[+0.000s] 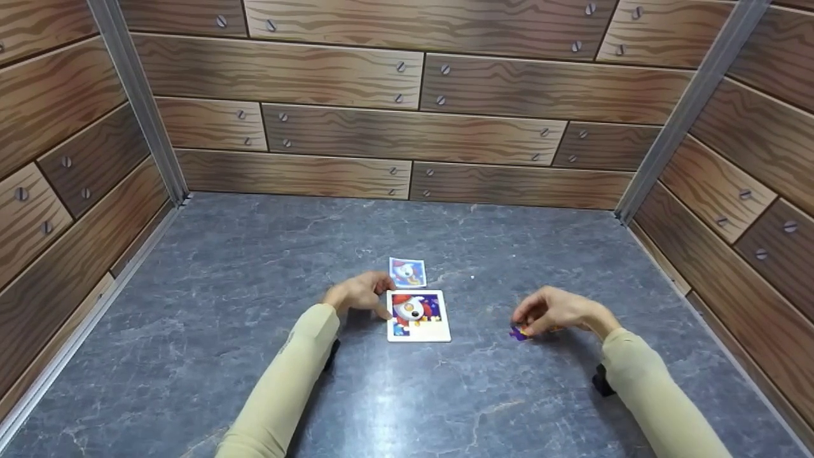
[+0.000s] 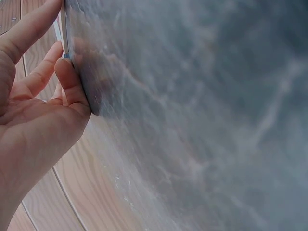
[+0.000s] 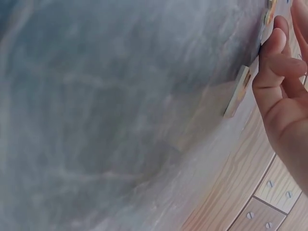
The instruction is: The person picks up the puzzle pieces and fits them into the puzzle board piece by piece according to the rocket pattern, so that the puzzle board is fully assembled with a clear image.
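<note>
A white-framed jigsaw tray [image 1: 418, 340] lies flat on the table, partly filled with a white-and-red cartoon character on purple; its lower right shows bare backing. My left hand [image 1: 361, 292] holds the tray's left edge, thumb low and fingers near the upper corner. In the left wrist view, fingers [image 2: 72, 79] bend near the tray's thin edge [image 2: 64, 33]. To the right, my right hand [image 1: 559, 310] pinches a purple-and-yellow puzzle piece [image 1: 517, 334] at the table surface. Another puzzle piece [image 3: 237, 91] lies beside that hand in the right wrist view, mostly hidden in the head view.
Just behind the tray lies a small picture card [image 1: 407, 272] with a similar character. The grey marbled table [image 1: 286, 242] is enclosed by wood-patterned walls [image 1: 331, 130] at the back and both sides. A tiny white speck [image 1: 472, 277] sits on the tabletop.
</note>
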Action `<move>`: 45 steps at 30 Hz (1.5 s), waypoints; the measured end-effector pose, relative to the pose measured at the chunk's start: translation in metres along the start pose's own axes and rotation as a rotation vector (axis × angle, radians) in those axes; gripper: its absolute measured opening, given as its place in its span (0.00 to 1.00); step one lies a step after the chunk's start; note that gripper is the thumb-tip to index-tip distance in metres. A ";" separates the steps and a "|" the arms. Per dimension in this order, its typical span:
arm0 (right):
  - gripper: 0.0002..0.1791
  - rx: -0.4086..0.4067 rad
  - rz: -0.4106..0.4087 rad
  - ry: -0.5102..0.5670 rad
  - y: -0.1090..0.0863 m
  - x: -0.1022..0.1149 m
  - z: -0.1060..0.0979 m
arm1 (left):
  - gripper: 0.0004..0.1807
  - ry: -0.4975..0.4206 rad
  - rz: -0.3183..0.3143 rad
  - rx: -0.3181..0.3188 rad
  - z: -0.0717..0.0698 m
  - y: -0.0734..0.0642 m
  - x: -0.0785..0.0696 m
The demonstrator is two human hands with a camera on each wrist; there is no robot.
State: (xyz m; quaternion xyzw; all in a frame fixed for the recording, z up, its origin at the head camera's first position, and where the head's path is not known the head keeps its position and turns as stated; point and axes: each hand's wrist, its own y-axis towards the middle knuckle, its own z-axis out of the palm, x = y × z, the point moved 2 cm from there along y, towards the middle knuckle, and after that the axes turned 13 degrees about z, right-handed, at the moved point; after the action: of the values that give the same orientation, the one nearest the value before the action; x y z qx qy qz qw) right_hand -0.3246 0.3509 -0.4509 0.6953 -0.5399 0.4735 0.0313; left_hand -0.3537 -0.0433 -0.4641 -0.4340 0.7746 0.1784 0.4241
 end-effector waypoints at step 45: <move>0.17 -0.012 -0.048 -0.201 0.000 0.008 0.007 | 0.27 -0.005 -0.011 0.004 0.000 -0.001 -0.002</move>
State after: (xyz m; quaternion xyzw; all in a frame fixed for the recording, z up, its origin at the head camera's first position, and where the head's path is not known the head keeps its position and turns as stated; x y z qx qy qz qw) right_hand -0.3201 0.3414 -0.4496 0.7520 -0.5261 0.3970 -0.0076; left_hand -0.3522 -0.0433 -0.4624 -0.4369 0.7715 0.1755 0.4278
